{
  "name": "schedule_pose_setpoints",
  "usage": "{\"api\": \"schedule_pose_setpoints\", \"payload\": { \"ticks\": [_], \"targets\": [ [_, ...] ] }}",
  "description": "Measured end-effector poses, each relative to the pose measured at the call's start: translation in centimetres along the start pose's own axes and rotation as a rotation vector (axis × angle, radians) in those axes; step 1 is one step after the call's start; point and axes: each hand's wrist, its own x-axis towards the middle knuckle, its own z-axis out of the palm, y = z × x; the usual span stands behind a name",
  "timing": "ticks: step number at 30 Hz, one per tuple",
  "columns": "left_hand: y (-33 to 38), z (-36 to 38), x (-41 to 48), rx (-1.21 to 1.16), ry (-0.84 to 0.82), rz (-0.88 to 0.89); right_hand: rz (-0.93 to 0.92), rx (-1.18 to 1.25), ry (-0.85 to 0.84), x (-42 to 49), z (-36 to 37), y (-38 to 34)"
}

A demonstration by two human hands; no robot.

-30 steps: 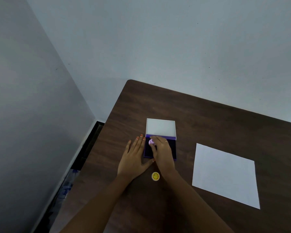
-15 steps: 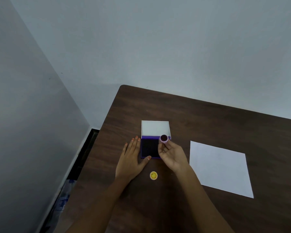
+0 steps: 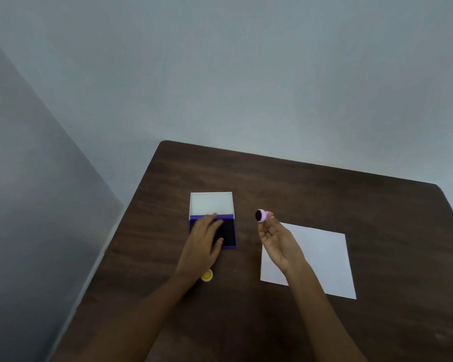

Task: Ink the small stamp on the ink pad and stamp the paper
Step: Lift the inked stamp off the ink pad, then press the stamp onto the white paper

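Observation:
My right hand [image 3: 276, 241] holds a small pink stamp [image 3: 261, 215] at its fingertips, raised above the table, with the stamp's dark inked face turned toward me. It hovers between the ink pad and the left edge of the white paper [image 3: 322, 259]. The purple ink pad [image 3: 228, 232] lies open, its white lid [image 3: 211, 203] folded back. My left hand [image 3: 203, 244] rests flat over the pad's left part, fingers spread, hiding some of the dark ink surface.
A small yellow round cap [image 3: 207, 276] lies on the dark wooden table [image 3: 324, 192] just beside my left wrist. The table's left edge runs close to a grey wall, with a gap down to the floor.
My right hand lifted the stamp off the ink pad and carried it right, toward the paper, turning its inked face up. My left hand slid onto the pad.

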Motion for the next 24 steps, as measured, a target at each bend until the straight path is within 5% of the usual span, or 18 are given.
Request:
{"api": "schedule_pose_setpoints", "payload": {
  "ticks": [5, 15, 24],
  "targets": [
    [7.7, 5.4, 0.4, 0.001, -0.210, 0.160, -0.123, 0.034, 0.002, -1.0, -2.8, -5.2],
    [9.7, 10.9, -0.6, 0.177, -0.334, 0.040, -0.097, -0.024, 0.010, -0.3, -5.9, -7.8],
    [10.3, 10.5, -0.3, 0.218, -0.250, 0.085, -0.419, -0.875, 0.273, 3.2, -5.3, -4.6]
  ]
}}
